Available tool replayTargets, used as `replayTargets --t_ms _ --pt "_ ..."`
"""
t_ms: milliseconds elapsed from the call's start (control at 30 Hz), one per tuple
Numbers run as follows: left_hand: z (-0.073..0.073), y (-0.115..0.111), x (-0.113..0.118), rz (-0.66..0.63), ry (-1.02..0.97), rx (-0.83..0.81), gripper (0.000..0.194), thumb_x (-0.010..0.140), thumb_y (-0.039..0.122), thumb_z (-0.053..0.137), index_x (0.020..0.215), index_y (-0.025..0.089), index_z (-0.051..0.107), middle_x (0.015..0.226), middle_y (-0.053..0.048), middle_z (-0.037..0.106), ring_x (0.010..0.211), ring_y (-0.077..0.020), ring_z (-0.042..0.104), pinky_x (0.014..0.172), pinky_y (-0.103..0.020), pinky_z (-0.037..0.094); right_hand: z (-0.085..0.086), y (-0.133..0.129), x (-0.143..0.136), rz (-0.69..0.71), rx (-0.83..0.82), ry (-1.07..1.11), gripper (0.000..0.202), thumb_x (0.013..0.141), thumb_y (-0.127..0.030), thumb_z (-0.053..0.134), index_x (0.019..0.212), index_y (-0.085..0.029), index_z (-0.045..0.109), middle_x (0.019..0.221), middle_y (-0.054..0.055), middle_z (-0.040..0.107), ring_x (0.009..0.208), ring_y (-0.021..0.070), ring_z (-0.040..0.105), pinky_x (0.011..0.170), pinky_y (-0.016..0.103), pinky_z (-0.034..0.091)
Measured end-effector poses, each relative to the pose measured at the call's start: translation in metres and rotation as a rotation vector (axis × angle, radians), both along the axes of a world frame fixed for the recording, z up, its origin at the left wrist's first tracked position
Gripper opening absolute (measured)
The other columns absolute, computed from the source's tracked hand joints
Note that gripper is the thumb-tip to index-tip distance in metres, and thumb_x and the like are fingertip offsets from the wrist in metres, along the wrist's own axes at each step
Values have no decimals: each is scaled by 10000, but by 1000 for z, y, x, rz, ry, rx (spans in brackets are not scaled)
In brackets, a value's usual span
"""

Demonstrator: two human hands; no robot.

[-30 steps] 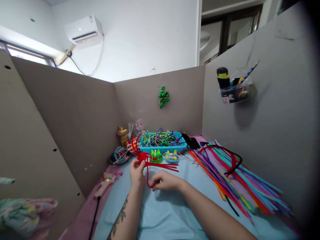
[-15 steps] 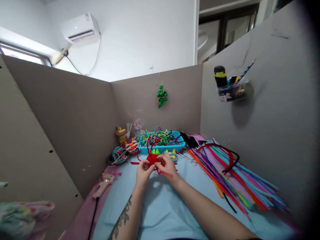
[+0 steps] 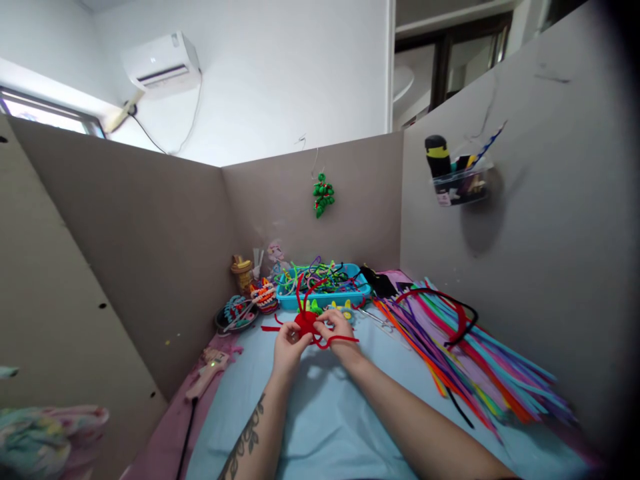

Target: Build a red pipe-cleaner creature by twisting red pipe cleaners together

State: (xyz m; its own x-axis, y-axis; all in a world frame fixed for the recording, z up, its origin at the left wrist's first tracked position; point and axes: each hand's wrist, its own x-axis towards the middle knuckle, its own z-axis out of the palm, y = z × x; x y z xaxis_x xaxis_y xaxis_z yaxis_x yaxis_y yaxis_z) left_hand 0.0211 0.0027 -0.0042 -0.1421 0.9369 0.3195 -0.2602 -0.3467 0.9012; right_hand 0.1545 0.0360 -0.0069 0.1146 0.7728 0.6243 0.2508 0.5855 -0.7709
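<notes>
Just in front of the blue tray, a round red pipe-cleaner piece [image 3: 306, 323] is held between both hands above the light blue cloth. Several red strands stick out from it, two upward and others to the sides; one curls across my right wrist. My left hand [image 3: 291, 343] pinches its lower left edge between thumb and fingers. My right hand [image 3: 337, 331] has its thumb and fingertips closed at its right side. What exactly the right fingertips grip is too small to tell apart from the red piece.
Behind stands a blue tray [image 3: 325, 297] of tangled pipe cleaners. Long colourful pipe cleaners [image 3: 465, 347] lie at right, beside scissors [image 3: 377, 319]. At left are a dark bowl [image 3: 220, 325], an orange-and-white woven piece [image 3: 264, 293] and a pink corded tool [image 3: 205, 375].
A red strand that was blurred over my right wrist now shows sharply, curving out to the right. My right fingers have shifted slightly on the red piece. My left hand is nearly unchanged.
</notes>
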Motion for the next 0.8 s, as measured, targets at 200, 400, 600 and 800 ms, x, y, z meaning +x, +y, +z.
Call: replayTargets --t_ms 200,400,600,800 --pt "-2 3 0 19 -58 -9 333 566 215 749 763 166 486 747 20 570 668 -105 557 631 -222 426 7 -11 -1 31 38 2 72 701 -228 611 765 -208 637 870 44 563 843 193 541 759 344 450" --pt "1 0 0 -28 -95 -62 314 579 261 741 758 157 506 712 21 567 609 -87 536 586 -207 413 17 -26 3 17 232 -261 112 746 -150 579 795 -233 637 885 37 538 895 198 493 834 366 397" --pt "5 -3 3 11 -177 -117 343 564 267 752 750 167 481 601 59 525 538 -69 511 533 -184 399 15 -25 3 1 296 -364 124 749 -117 571 772 -223 632 847 38 556 880 201 476 829 367 382" --pt "6 -4 4 -30 -141 -102 333 574 248 748 733 173 465 575 65 532 510 -65 501 511 -177 387 15 -24 3 -6 208 -281 82 708 -130 624 703 -211 611 830 29 541 864 200 480 806 359 378"
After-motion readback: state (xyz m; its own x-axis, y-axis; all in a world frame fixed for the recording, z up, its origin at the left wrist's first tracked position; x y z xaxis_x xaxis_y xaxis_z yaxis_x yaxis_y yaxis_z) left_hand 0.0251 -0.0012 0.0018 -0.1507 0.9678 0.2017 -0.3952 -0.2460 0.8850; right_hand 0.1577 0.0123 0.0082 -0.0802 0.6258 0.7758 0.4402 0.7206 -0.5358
